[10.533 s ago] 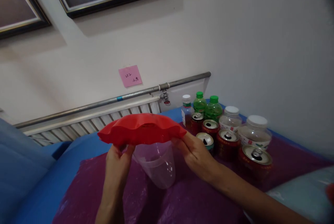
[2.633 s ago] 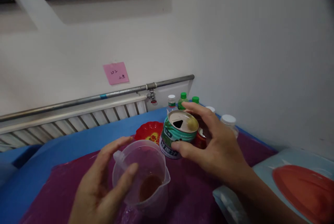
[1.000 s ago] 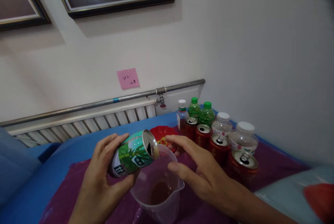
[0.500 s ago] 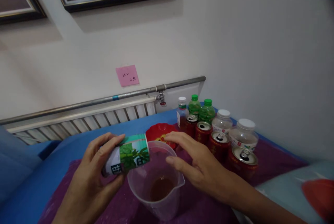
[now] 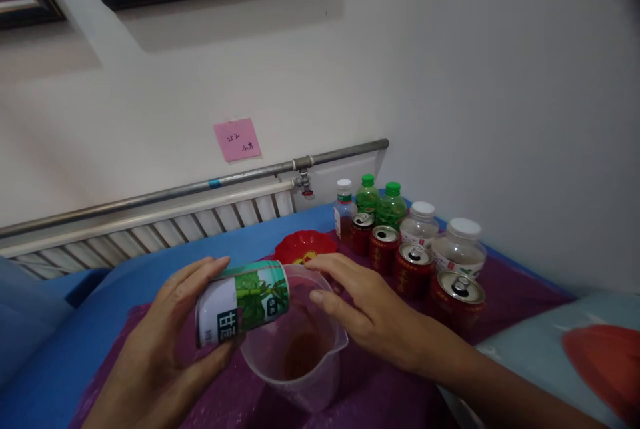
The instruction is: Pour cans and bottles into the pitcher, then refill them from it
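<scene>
My left hand (image 5: 165,342) is wrapped round a green and white can (image 5: 243,302), which lies tipped on its side with its top end over the left rim of a clear plastic jug (image 5: 317,386). Reddish-brown liquid (image 5: 303,354) covers the jug's bottom. At the jug's far right rim is my right hand (image 5: 370,309), thumb and fingers apart, fingertips at the rim with nothing gripped between them. Just behind the jug sits a red scalloped bowl (image 5: 306,242) with yellow marks, partly hidden by my right fingers.
Right of the jug stand several red cans (image 5: 414,272), two green-capped bottles (image 5: 392,206), a white-capped bottle (image 5: 344,216) and two white-lidded jars (image 5: 460,249). Purple sheeting (image 5: 215,392) lies over a blue cover (image 5: 120,306). A radiator (image 5: 165,232) lines the wall.
The can in my left hand has turned slightly, showing more of its white label, and reaches a little further over the jug. The whole view has shifted slightly.
</scene>
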The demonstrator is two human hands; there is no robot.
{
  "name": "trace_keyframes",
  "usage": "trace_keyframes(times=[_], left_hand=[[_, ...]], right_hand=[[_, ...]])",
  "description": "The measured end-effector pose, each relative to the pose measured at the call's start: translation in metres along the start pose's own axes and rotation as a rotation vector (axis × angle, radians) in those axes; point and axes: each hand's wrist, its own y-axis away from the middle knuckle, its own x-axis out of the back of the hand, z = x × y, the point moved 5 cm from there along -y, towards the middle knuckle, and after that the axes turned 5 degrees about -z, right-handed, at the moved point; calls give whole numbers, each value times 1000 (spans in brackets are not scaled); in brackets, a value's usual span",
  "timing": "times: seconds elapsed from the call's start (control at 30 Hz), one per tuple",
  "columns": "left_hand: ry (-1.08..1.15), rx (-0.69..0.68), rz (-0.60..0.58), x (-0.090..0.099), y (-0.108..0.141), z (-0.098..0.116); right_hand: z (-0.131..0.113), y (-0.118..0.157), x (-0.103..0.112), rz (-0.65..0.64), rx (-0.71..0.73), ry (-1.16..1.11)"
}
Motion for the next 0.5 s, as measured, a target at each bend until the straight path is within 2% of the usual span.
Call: trace_keyframes(times=[0.27,0.5], left_hand=[[112,46,-42,-7,-3,4],[150,76,-21,-15,-12,13]], right_hand=[[1,-1,-2,-19,-32,30],[3,-1,-4,-40,-32,43]])
